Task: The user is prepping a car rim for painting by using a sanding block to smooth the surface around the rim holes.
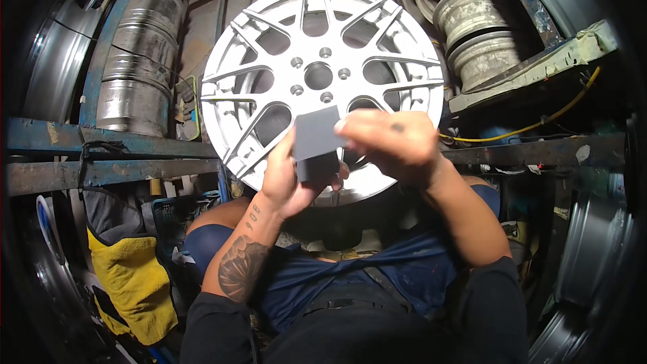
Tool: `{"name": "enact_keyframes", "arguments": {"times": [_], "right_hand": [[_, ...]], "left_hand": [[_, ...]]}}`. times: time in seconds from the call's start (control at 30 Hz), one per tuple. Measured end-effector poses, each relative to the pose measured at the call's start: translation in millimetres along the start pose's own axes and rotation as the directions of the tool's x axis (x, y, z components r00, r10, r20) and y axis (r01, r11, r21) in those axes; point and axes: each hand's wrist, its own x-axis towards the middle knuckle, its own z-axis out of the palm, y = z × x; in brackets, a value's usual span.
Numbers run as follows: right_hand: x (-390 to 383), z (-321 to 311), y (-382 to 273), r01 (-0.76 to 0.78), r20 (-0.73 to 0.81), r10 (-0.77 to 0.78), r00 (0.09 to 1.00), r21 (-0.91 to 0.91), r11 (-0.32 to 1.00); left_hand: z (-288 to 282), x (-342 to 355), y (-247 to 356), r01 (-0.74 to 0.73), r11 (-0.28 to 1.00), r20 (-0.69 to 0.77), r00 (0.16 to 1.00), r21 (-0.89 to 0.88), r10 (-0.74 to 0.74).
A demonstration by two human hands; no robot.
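Observation:
Between my two hands is a dark grey folded sheet that looks like sandpaper, its lower flap darker than the upper face. My left hand grips it from the left and below, with fingertips showing past its right side. The thumb and fingers of my right hand pinch its right edge; this hand is slightly blurred. Both hands are above the near part of a silver multi-spoke alloy wheel, which lies face up in front of me. My hands and the sheet hide some of the wheel's near spokes and rim.
Bare metal wheel rims are stacked at the left, and dull, dirty rims at the right. Blue-painted metal bars run along the left side. A yellow cloth hangs at lower left. A yellow hose curves along the right.

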Motion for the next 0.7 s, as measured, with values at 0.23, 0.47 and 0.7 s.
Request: {"name": "enact_keyframes", "arguments": {"times": [0.23,0.47,0.7], "right_hand": [[-10,-2,-11,0.171,0.263,-0.086,0.961,-0.319,0.932],[-20,-29,-48,0.118,0.316,0.084,0.945,-0.571,0.813],[-149,-136,-121,-0.790,-0.601,0.513,0.612,-0.439,0.428]], "left_hand": [[23,4,13,-0.043,0.983,0.018,0.999,0.179,0.041],[45,5,0,-0.117,0.813,-0.098,0.973,0.571,0.209],[40,9,-17,-0.067,0.741,0.012,0.997,0.668,0.078]]}}
